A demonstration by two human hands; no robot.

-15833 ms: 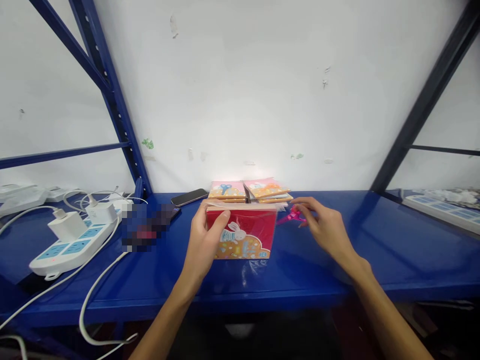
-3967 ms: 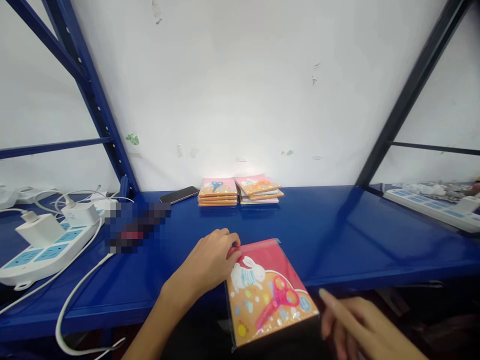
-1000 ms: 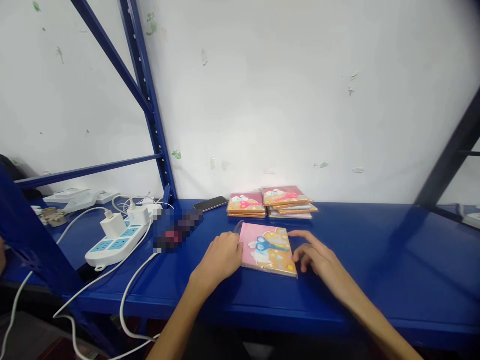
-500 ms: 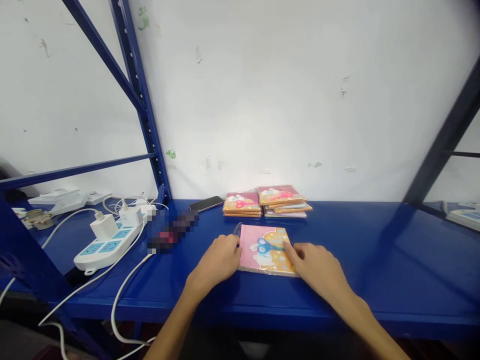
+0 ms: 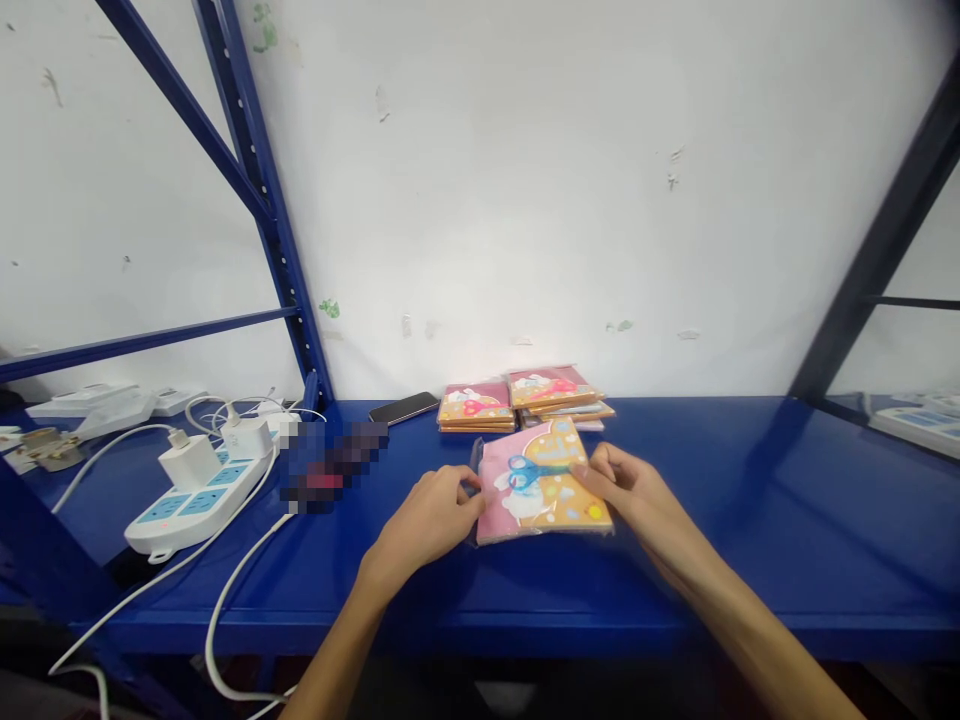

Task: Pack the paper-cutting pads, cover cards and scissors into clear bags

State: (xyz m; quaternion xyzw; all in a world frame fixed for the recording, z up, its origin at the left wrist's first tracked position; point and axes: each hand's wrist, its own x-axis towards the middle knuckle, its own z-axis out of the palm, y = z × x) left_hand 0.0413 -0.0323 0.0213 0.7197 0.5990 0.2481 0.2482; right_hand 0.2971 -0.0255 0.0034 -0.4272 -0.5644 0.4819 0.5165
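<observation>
On a blue steel shelf [image 5: 750, 540] set against a scuffed white wall [image 5: 525, 200], a person's two bare forearms reach in from the bottom of the view. A dark blue rack upright [image 5: 259, 230] rises well left of the hands.

Left of the grip lies a white power strip [image 5: 199, 503] with a white charger [image 5: 190, 462] plugged into it, and white cables [image 5: 225, 610] trail across the shelf towards the front edge. Just beside the left hand, further in, is a pixelated object [image 5: 330, 465] that cannot be made out. Beyond the grip and a little left, a black phone [image 5: 403, 407] lies flat.

Directly beyond the grip, two low stacks of similar packets sit side by side, the left stack [image 5: 476, 405] and the right stack [image 5: 559, 388]. The nearer edge of the held item comes very close to them.

Between the hands is a flat plastic-wrapped packet [image 5: 544, 482], pink and orange, tilted slightly at an angle over the shelf. Blue scissors [image 5: 529, 472] show on its face. The left hand [image 5: 424, 520] has its bent fingers against the packet's left edge. The right hand [image 5: 626, 490] has its fingers pressed over the right edge. The two hands hold it from opposite sides; whether it is lifted off the shelf cannot be told.
</observation>
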